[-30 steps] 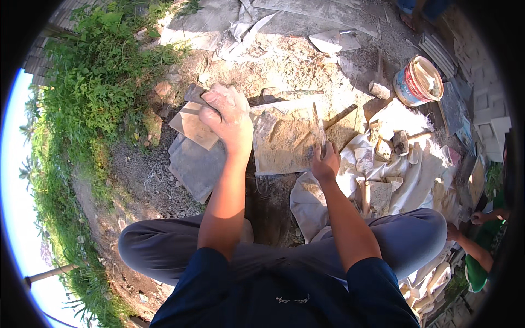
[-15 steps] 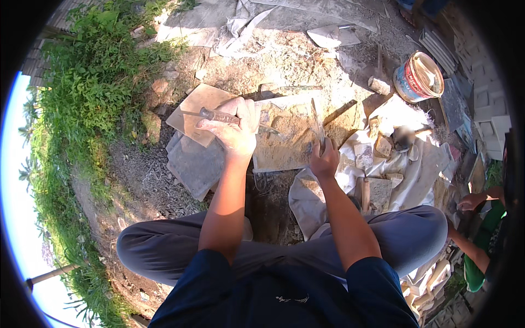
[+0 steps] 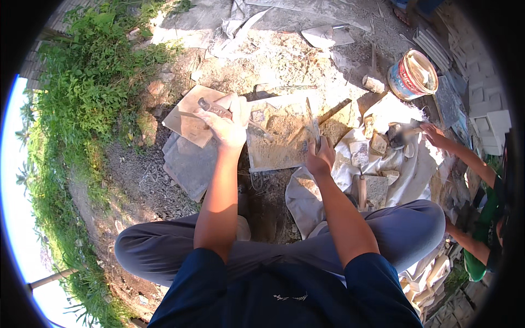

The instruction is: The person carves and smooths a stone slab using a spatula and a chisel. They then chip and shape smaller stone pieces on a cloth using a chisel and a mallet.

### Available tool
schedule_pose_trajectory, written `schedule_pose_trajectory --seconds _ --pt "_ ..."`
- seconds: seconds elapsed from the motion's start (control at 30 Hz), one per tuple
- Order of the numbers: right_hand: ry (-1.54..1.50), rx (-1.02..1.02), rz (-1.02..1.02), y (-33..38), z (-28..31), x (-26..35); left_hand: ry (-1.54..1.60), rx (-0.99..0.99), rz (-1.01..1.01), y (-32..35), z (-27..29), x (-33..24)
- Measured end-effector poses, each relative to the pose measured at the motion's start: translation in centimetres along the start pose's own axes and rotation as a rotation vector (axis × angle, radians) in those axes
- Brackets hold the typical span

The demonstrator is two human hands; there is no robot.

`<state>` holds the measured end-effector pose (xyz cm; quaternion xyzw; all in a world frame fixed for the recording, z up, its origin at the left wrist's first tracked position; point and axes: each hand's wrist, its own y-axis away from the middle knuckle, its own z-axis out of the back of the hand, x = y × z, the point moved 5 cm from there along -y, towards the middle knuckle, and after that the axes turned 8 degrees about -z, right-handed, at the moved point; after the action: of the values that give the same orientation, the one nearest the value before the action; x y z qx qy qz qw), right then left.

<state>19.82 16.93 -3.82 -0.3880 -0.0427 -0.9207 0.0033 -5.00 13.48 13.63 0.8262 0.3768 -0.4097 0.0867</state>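
Observation:
My left hand [image 3: 229,123] is closed around a tool with a thick brown handle [image 3: 214,107]. A narrow strip [image 3: 260,129] shows past the far side of this fist; I cannot tell whether it belongs to that tool. Fingers wrapped, my right hand [image 3: 321,157] grips a long, flat metal bar [image 3: 312,117] that points away from me. Both hands are over or beside a pale board [image 3: 257,158] covered with sandy, yellowish grit. Beneath my left hand lies a square tan slab [image 3: 188,101], partly over a grey slab [image 3: 188,164].
On the right, a co-worker's hand [image 3: 435,135] reaches to a dark round object [image 3: 398,136] by stone pieces on white sheeting [image 3: 411,175]. A paint bucket [image 3: 411,76], a mallet [image 3: 373,83] and a trowel [image 3: 320,38] lie beyond. Green plants [image 3: 98,82] grow at left.
A co-worker's hand has reached in from the right to the dark round object. My left hand has shifted slightly left, its handle tilting a little; my right hand still holds the bar.

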Motion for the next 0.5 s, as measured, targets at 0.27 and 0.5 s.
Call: schedule_pose_trajectory --seconds 0.27,0.5 --pt "0.041 -0.02 -0.044 -0.5 0.4 0.8 0.187 0.357 -0.004 -1.0 0.3 -1.7" --pt "0.04 -0.035 -0.024 0.3 0.3 0.0 -0.475 0.234 -0.131 0.5 0.2 0.3"
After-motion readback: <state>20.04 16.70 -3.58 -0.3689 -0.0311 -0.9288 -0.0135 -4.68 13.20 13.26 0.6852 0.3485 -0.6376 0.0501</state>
